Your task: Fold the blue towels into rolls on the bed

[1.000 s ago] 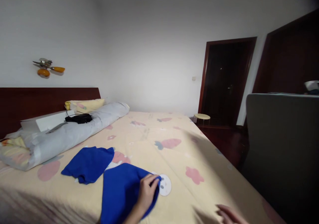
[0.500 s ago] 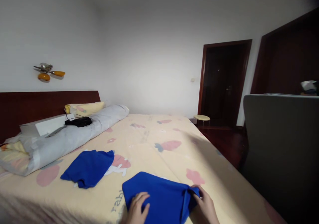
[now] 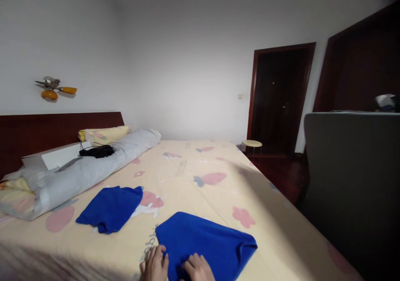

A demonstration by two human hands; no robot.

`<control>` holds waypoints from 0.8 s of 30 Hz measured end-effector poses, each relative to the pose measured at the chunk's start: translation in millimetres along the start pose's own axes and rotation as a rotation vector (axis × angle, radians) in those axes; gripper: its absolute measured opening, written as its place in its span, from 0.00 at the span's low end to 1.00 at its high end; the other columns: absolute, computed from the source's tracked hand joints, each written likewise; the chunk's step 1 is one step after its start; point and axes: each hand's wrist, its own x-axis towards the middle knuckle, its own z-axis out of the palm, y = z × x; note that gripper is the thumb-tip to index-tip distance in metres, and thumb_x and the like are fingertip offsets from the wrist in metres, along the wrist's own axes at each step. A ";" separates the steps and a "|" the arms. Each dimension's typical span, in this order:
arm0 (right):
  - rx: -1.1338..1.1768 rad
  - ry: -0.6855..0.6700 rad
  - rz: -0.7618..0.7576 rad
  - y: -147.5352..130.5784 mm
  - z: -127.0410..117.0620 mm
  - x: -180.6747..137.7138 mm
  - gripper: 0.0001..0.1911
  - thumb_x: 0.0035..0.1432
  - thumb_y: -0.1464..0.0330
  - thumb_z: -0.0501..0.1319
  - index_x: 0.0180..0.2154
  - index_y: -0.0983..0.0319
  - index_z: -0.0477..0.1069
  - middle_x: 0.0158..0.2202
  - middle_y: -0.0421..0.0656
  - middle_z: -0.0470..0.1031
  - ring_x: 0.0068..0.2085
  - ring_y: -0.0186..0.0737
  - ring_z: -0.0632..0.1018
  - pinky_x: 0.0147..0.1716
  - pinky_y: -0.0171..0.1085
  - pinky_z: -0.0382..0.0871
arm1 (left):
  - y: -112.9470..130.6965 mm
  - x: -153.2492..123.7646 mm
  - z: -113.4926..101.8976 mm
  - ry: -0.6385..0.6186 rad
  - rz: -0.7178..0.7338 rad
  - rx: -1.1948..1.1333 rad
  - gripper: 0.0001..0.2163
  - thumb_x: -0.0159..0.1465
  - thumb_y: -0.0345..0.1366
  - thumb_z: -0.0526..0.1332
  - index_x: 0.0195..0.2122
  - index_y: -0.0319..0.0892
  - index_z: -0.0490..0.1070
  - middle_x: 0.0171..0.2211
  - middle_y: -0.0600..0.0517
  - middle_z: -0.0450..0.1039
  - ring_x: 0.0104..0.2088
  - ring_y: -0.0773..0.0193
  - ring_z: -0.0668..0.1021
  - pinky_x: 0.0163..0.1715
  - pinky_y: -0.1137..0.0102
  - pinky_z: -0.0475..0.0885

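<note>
A blue cloth lies on the bed at the near edge of the view, roughly spread, with a fold at its right corner. My left hand is at its left edge, fingers bent down and closed on the fabric. Close beside it, my right hand has its fingers curled over the cloth's near part, gripping the material; the fingertips are partly hidden. A second blue cloth, crumpled, rests farther left, apart from both hands.
The bed has a pale yellow printed sheet. A grey-white rolled bundle lies along the left, bearing a white box and a black item. A grey panel stands at right; a round stool is near the door.
My right hand has let go of the first cloth's right corner and moved left and nearer. My left hand has shifted slightly left and down to the cloth's edge. The second cloth stays put.
</note>
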 end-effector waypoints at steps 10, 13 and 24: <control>0.338 0.024 0.167 -39.6 -38.8 12.0 0.09 0.49 0.71 0.59 0.32 0.57 0.78 0.37 0.43 0.80 0.41 0.44 0.78 0.41 0.36 0.65 | -27.9 6.8 2.1 0.016 0.083 -0.685 0.21 0.58 0.55 0.56 0.43 0.46 0.76 0.38 0.45 0.81 0.40 0.55 0.82 0.41 0.66 0.78; 0.590 0.064 0.245 -32.1 -49.4 9.6 0.09 0.50 0.69 0.59 0.29 0.59 0.79 0.33 0.43 0.81 0.38 0.42 0.79 0.40 0.34 0.66 | -26.3 3.8 2.9 0.021 0.110 -0.676 0.24 0.59 0.56 0.56 0.47 0.45 0.75 0.40 0.45 0.81 0.40 0.55 0.82 0.42 0.66 0.78; 0.596 0.215 0.340 10.5 -74.3 14.0 0.17 0.55 0.62 0.52 0.25 0.62 0.75 0.28 0.46 0.80 0.33 0.45 0.79 0.34 0.36 0.67 | -15.4 -5.7 7.1 0.172 0.140 -0.604 0.17 0.61 0.53 0.56 0.40 0.49 0.75 0.35 0.48 0.83 0.38 0.56 0.83 0.40 0.68 0.78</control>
